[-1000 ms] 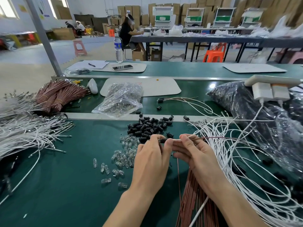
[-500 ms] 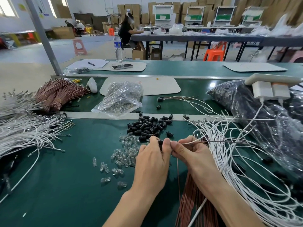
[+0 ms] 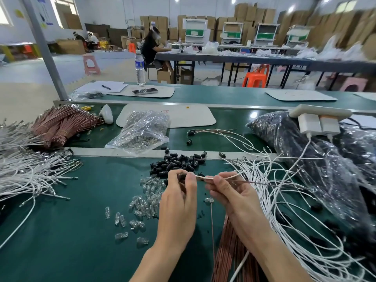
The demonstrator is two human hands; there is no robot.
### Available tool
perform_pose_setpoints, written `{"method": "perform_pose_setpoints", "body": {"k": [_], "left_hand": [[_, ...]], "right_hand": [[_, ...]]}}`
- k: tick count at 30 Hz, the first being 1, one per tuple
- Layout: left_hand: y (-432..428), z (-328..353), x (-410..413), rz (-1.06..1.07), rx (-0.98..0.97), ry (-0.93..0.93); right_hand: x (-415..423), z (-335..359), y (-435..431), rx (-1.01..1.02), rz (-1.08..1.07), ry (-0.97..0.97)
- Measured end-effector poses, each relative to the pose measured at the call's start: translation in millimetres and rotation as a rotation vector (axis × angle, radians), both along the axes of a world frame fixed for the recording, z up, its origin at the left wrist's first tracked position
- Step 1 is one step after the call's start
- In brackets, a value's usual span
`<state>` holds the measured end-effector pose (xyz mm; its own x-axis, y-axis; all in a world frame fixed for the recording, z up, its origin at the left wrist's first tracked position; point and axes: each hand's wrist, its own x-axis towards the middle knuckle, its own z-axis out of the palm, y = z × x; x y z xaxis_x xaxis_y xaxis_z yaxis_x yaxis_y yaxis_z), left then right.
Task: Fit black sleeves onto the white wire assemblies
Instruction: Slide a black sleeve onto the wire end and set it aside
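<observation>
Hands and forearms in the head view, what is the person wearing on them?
Nothing visible. The left hand and right hand are bare: no gloves, rings or finger cots. Both forearms are uncovered to the frame's edge, with no sleeve, watch or wristband in view.

the left hand (image 3: 179,202) and right hand (image 3: 236,194) have drawn apart, baring white wire (image 3: 204,177), perhaps from the black sleeve (image 3: 181,176).
</observation>
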<state>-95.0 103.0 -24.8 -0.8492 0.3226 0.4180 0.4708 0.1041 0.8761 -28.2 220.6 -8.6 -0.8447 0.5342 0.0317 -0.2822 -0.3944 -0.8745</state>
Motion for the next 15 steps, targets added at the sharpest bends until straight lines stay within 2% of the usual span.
{"method": "perform_pose_setpoints", "body": {"k": [4,7,11,15], "left_hand": [[-16,22,-9,0.026,0.273,-0.107],[-38,32,-16,0.119,0.479,-0.165],[-67,36,-22,0.149,0.572,-0.286],[-65,57,-36,0.044,0.552,-0.365]], "right_hand": [[9,10,10,-0.126,-0.076,0.028],[11,16,8,-0.119,-0.053,0.029],[11,37,-4,0.131,-0.007,0.017],[5,83,4,0.37,-0.104,0.067]]}}
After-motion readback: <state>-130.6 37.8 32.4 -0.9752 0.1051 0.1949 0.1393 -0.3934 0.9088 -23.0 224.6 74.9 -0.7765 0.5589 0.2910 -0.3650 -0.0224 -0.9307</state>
